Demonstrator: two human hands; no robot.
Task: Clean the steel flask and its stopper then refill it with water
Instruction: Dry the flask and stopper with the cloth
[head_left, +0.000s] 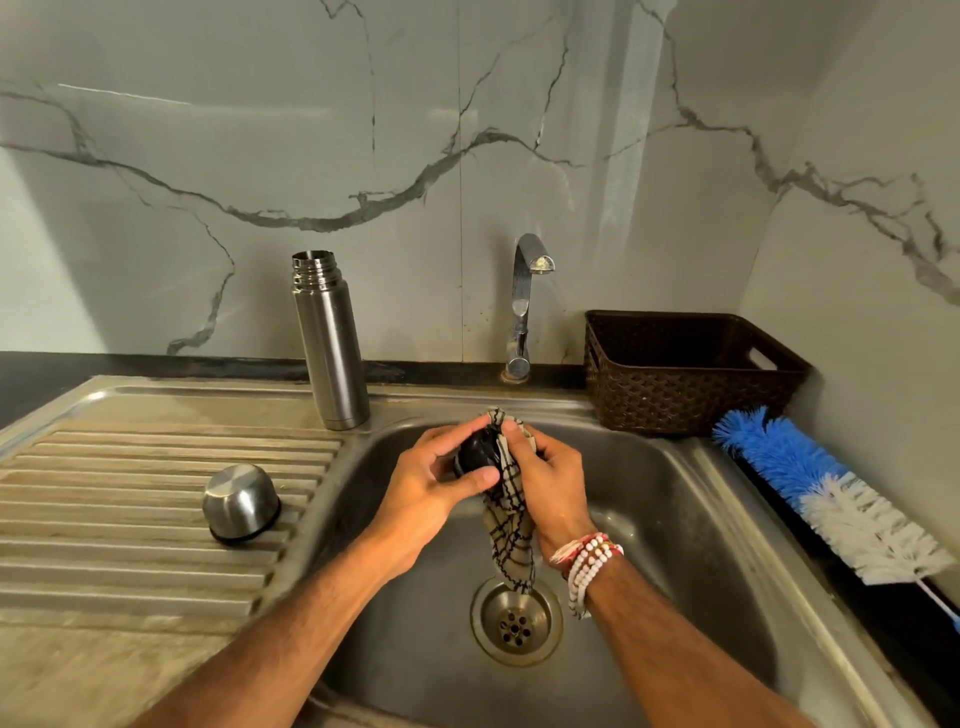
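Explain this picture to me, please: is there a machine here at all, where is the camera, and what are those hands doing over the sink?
There is no machine here: a person works with two bare hands. The single picture comes from a wide-angle camera worn on the head, looking forward and down, so both forearms reach in from below. The left hand holds a black stopper over the sink. The right hand grips a checked cloth against it. The open steel flask stands upright at the basin's back left corner. Its steel cup lies upside down on the draining board. Right of the tap, where no water shows, sit a brown basket and a blue-and-white bottle brush.
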